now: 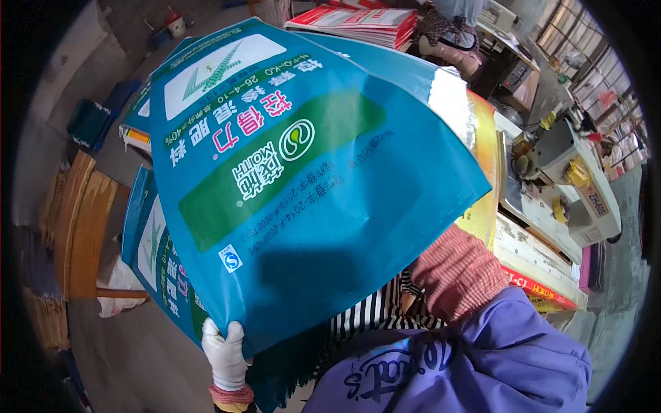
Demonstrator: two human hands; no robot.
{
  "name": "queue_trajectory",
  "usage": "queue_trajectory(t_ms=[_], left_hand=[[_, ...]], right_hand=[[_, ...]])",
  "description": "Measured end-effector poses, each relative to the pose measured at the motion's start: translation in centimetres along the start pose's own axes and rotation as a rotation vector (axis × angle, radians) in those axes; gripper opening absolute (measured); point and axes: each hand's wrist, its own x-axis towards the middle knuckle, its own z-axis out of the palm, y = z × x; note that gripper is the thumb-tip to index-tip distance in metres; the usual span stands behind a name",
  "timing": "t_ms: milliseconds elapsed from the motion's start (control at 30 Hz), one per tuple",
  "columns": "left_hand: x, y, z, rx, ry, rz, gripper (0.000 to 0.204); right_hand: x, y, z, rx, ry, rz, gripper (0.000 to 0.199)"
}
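Observation:
A large flat teal sack (303, 234), printed with a green band and a white panel, is spread across the middle of the view. My left hand (224, 350), in a white glove, grips its near left corner between thumb and fingers. From the right, my right forearm in a red checked sleeve reaches under the sack's right edge; that hand is hidden beneath it. Another teal sack (153, 251) of the same print shows below the first on the left. More of these sacks peek out behind the upper edge.
A stack of red and white printed sacks (354, 26) lies at the back. On the right, a white sewing machine (585, 186) stands on a table, with yellow and red printed sacks beside it. Wooden boards (86, 227) stand at the left. Another person (454, 31) sits at the far right.

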Motion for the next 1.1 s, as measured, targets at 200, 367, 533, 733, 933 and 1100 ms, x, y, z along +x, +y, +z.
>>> queue_trajectory(t_ms=[200,367,533,733,933,1100], left_hand=[[-0.5,-0.5,1.3,0.0,-0.022,-0.032,0.018],[-0.5,-0.5,1.0,0.017,-0.122,-0.132,0.019],[-1.9,2.8,0.0,0.375,-0.135,-0.016,0.022],[2.1,3.9,-1.2,0.386,-0.337,0.306,0.043],[8.9,2.3,-0.9,0.271,0.01,0.289,0.025],[7.7,4.6,-1.4,0.314,0.062,0.428,0.021]], right_hand=[[0.0,1.6,-4.2,0.069,-0.111,-0.05,0.029],[-0.4,0.8,-9.5,0.083,-0.128,-0.048,0.028],[-6.7,-0.8,-8.8,0.084,-0.287,-0.103,0.028],[-11.7,-0.4,-13.6,0.994,-0.011,-0.518,0.03],[-4.2,5.8,-8.6,0.108,0.227,0.437,0.037],[0.5,16.2,7.6,0.784,0.274,0.837,0.037]])
